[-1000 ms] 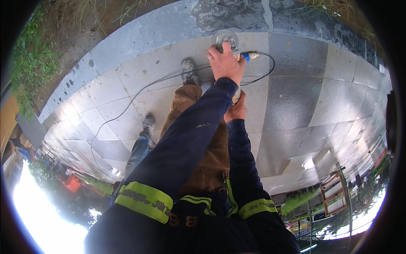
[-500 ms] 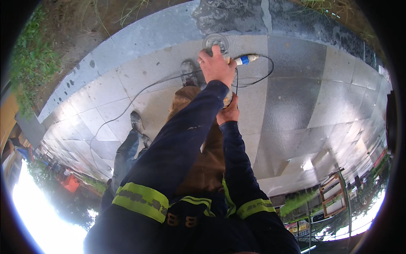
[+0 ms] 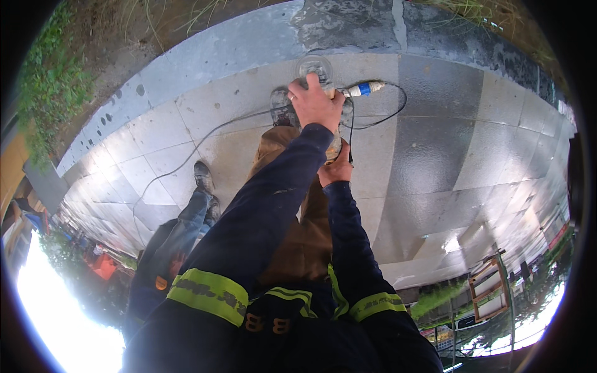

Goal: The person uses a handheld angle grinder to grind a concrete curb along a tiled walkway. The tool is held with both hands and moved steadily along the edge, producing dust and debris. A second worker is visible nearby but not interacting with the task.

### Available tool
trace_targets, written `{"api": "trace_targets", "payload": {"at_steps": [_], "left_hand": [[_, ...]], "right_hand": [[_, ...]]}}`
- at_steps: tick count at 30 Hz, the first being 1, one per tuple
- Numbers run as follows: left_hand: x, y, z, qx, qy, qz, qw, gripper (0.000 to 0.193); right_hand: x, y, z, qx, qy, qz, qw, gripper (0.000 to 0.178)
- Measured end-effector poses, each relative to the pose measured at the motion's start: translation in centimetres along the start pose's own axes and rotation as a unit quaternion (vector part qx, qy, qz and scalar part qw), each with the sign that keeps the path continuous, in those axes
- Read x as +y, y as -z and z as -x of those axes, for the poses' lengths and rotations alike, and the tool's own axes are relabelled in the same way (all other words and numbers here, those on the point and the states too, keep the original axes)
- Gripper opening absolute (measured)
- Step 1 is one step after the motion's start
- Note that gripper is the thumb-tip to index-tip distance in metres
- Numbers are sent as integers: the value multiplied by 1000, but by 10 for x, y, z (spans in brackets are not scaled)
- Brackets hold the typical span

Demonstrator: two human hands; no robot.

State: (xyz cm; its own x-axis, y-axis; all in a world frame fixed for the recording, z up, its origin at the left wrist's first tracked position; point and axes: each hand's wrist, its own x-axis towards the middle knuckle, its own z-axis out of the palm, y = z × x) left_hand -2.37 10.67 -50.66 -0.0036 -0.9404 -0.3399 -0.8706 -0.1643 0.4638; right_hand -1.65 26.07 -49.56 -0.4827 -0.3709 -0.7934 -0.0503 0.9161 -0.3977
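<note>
Near the upper centre of the frame, a grinder-like power tool (image 3: 334,149) is held low over the paving slabs (image 3: 435,149); I cannot tell whether it touches them. The left hand (image 3: 316,107) is clasped over its front, fingers spread just behind a round cover (image 3: 305,69), while the right hand (image 3: 337,168) is wrapped round the rear end of the body, nearer the middle of the frame. Compared with a second ago, tool and hands lie further left and slightly lower against the slabs. A white-and-blue connector (image 3: 365,89), right of the left hand, now shows more of its white end, which the hand had partly covered. Its black cable (image 3: 404,102) loops beside it on the right, as before. At upper centre left, the wearer's shoe (image 3: 283,104) stands close beside the tool. The biggest change is at lower left: a co-worker (image 3: 149,267), earlier mostly a leg and shoe, now shows dark clothing with an orange patch (image 3: 161,283).
</note>
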Motion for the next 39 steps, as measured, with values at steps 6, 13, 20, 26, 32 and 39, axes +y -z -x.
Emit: {"api": "trace_targets", "payload": {"at_steps": [6, 13, 20, 26, 32, 39], "left_hand": [[-4, -1, -3, 8, -25, 12, 1000, 57], [-12, 3, -2, 13, -5, 1, 1000, 59], [-14, 9, -10, 14, 14, -13, 1000, 59], [-11, 8, -9, -6, -20, 19, 1000, 58], [-13, 11, -12, 18, 5, -9, 1000, 57], [11, -16, 2, 12, -31, 8, 999, 59]], "right_hand": [[-2, -6, 0, 51, 58, -38, 996, 80], [-2, -9, 4, 29, 39, -18, 999, 77], [-9, -10, 0, -12, 26, -2, 1000, 78], [-10, -8, 0, 17, 35, -9, 999, 82], [-14, -11, 0, -3, 23, 16, 1000, 80], [-3, 13, -6, 42, 16, -2, 999, 86]]}}
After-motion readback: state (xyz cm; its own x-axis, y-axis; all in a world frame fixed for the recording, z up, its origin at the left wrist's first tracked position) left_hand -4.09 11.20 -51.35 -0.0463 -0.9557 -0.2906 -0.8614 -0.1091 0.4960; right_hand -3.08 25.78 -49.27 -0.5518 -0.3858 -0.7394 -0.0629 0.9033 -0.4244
